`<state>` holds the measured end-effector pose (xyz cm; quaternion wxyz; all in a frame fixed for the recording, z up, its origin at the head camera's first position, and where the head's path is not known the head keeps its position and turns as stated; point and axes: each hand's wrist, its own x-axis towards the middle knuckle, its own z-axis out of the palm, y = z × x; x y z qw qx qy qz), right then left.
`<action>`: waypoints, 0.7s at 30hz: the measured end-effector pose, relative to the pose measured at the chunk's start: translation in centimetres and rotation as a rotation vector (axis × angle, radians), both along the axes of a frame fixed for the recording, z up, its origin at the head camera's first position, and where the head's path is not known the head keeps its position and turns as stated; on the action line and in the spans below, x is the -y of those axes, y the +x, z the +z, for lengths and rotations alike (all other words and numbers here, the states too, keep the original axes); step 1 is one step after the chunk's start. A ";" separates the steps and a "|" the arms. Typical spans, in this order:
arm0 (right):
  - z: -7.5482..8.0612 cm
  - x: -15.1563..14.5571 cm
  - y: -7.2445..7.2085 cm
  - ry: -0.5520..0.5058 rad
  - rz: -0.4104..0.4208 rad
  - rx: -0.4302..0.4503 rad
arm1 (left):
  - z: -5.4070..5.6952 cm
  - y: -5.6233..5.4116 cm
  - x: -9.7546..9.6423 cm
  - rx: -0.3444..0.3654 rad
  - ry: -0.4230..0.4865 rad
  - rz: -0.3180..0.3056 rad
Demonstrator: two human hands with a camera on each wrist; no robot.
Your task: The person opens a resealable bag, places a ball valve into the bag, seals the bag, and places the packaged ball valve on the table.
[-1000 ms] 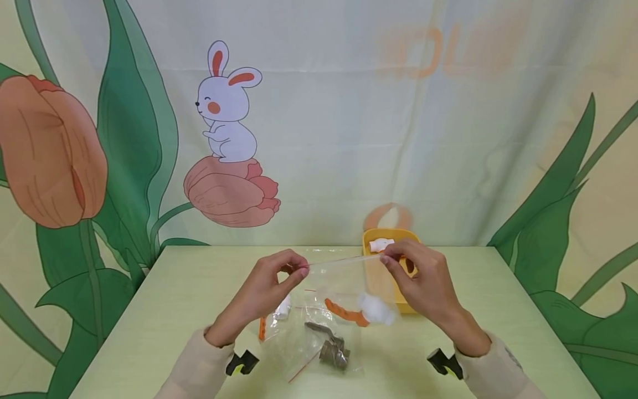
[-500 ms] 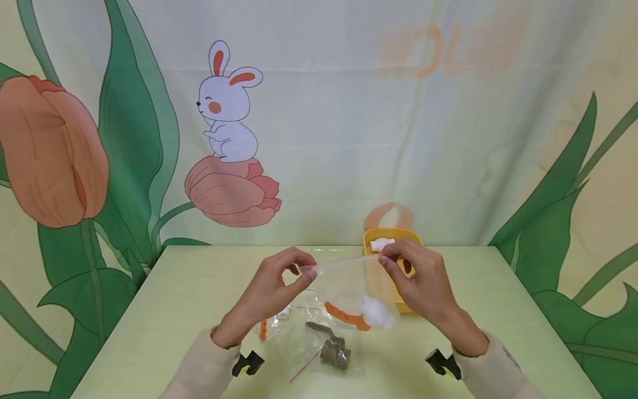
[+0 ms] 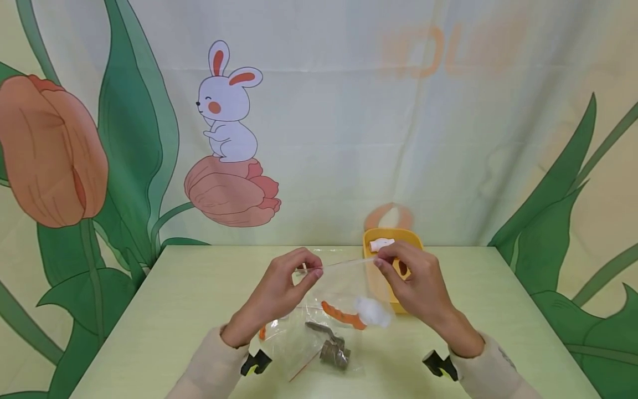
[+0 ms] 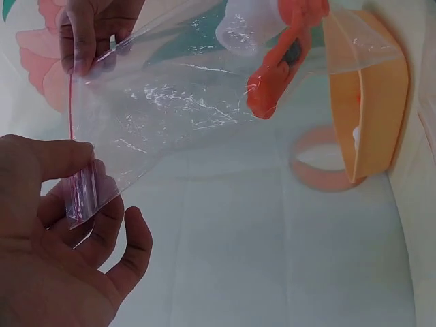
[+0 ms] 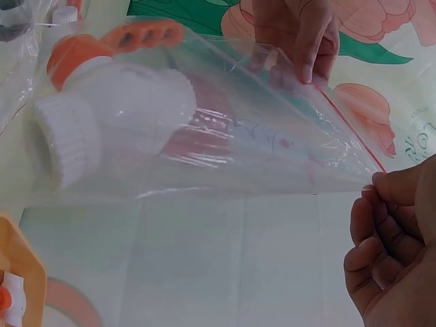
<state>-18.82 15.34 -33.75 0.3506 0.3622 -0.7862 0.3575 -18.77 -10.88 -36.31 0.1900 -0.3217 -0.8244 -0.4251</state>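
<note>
A clear zip-lock bag (image 3: 344,285) with a red-lined top edge hangs between my two hands above the table. Inside it lies a white plastic ball valve (image 5: 136,102) with an orange lever handle (image 4: 272,75). My left hand (image 3: 286,285) pinches the zip edge between thumb and fingers, partway along, with the bag's corner sticking out past the fingertips. At the opposite end, my right hand (image 3: 423,285) pinches the other top corner between thumb and index finger. The zip edge is stretched taut. Whether the seal is closed along its whole length, I cannot tell.
Below the held bag, other clear bags lie on the pale green table (image 3: 189,310). One contains a grey valve (image 3: 335,354); an orange handle (image 3: 262,332) shows at another. Behind my right hand stands a yellow bin (image 3: 366,238) holding a white valve (image 3: 382,244).
My left hand has slid to the right along the bag's top edge, closer to the right hand. The right hand has shifted slightly left, and the bag with the ball valve moved a little.
</note>
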 end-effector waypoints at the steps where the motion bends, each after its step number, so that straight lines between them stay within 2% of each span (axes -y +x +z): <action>1: 0.0 0.0 0.0 -0.001 0.001 -0.001 | 0.0 0.0 0.0 0.002 -0.001 -0.001; 11: -0.1 0.3 0.0 -0.006 0.009 -0.007 | 0.1 -0.2 -0.6 -0.016 0.003 0.000; 21: 0.3 0.0 0.1 0.001 0.005 -0.017 | -0.1 0.0 0.3 0.054 -0.003 0.038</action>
